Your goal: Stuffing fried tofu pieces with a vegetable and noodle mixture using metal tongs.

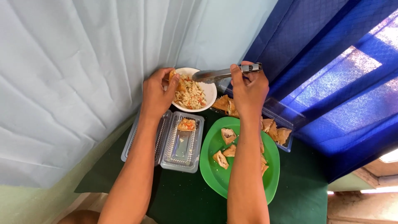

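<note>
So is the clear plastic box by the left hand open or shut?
Open. The clear plastic box lies flat with its lid folded out to the left, and one stuffed piece sits in its tray.

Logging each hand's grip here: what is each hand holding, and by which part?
Right hand grips metal tongs at their hinge end. Left hand pinches a fried tofu piece by its lower end over the white bowl.

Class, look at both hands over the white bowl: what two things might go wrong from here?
1. The left hand holds a fried pocket above the white bowl; shredded filling may spill onto the green cloth.
2. The metal tongs in the right hand might knock the bowl.
</note>
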